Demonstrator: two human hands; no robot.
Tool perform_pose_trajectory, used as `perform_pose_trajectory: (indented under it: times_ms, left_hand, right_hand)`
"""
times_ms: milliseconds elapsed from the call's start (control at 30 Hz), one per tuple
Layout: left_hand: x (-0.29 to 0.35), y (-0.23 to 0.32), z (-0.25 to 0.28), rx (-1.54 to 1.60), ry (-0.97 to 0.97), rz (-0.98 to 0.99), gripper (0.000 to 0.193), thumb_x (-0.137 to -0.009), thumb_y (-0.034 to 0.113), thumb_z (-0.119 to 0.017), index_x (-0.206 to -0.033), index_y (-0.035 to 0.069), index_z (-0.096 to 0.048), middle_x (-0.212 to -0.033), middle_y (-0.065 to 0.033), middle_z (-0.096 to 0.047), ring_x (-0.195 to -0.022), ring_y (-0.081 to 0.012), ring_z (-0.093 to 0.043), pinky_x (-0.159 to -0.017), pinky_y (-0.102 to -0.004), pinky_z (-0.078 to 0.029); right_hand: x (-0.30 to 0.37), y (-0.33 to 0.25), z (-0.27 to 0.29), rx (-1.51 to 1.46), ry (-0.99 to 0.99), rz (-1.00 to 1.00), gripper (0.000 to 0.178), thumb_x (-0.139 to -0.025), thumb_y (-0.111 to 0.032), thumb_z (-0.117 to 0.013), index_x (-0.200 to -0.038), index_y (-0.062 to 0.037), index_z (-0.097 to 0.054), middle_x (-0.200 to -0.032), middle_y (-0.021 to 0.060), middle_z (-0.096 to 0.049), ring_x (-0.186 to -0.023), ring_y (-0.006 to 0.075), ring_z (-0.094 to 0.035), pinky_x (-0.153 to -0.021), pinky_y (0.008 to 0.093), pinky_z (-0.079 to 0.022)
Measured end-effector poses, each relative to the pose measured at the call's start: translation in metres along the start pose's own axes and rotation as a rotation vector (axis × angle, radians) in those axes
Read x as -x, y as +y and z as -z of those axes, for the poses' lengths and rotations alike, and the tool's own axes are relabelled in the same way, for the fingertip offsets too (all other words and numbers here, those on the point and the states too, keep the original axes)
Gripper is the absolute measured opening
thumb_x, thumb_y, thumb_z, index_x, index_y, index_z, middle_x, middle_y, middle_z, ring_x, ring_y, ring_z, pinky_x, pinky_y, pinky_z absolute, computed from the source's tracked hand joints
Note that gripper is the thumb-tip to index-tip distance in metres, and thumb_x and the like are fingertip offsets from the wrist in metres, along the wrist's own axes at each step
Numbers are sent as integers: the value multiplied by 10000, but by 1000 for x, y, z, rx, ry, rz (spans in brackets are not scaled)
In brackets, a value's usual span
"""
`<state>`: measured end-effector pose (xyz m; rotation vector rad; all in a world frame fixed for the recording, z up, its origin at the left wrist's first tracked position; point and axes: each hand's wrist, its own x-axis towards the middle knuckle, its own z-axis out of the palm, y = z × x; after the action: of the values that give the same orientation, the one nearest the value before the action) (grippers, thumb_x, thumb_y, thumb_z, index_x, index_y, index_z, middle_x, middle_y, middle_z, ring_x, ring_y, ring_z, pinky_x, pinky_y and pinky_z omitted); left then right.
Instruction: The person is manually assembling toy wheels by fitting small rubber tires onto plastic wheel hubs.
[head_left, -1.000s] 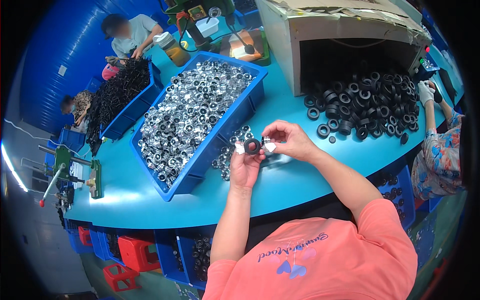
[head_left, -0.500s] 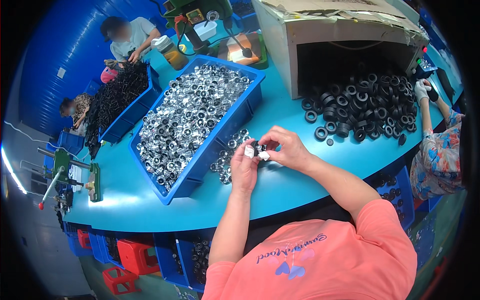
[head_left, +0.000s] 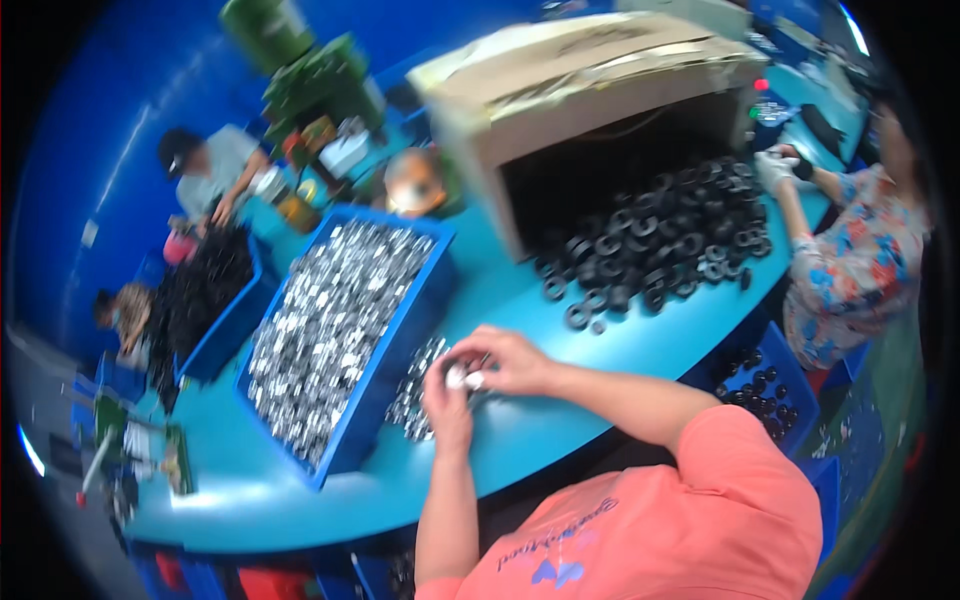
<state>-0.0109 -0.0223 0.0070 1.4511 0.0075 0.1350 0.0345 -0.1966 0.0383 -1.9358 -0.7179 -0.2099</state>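
Observation:
My left hand [head_left: 447, 398] and my right hand [head_left: 512, 362] meet above the near side of the table, both closed. A dark round piece, seemingly one of the black rings, sits in my left fingers, mostly covered and blurred. My right fingertips curl against it from the other side; any small part pinched there is smeared. White wraps [head_left: 457, 377] cover some fingertips. Just left of my hands lies a loose pile of shiny clear-and-black parts [head_left: 412, 398]. Beyond it stands a blue bin [head_left: 352, 425] heaped with similar shiny parts [head_left: 335, 325].
Black rings [head_left: 650, 245] spill from an open-fronted box [head_left: 490, 175] at the far right. Another blue bin [head_left: 225, 335] holds dark parts at the left. A green press [head_left: 320, 90] stands behind. Co-workers sit at the left and right, one in a flowered top [head_left: 860, 260].
The whole view has turned and blurred, so the bin, box and table appear shifted left. My hands stay together, with my right fingers now curled closer round the dark piece.

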Motion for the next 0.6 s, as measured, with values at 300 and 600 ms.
perform_pose_trajectory:
  times_ms: [300, 600]
  left_hand:
    - [3, -5, -1, 35, 14, -59, 208, -1069, 117, -599, -1242, 6, -631, -1054, -66, -694, -806, -106, -648, -659, -231, -526]
    - [5, 6, -11, 110, -48, 1, 275, -1075, 116, -568, -1312, -12, -621, -1149, -98, -694, -957, -166, -696, -758, -283, -585]
  right_hand:
    - [9, 23, -6, -415, -221, -285, 424, -939, -205, -749, -1336, -65, -702, -1198, 127, -706, -1040, 213, -714, -935, 348, -580]
    - [8, 16, 1, -342, -205, -358, 438, -884, -276, -828, -1255, -58, -745, -1125, 118, -720, -1008, 237, -722, -906, 361, -573]
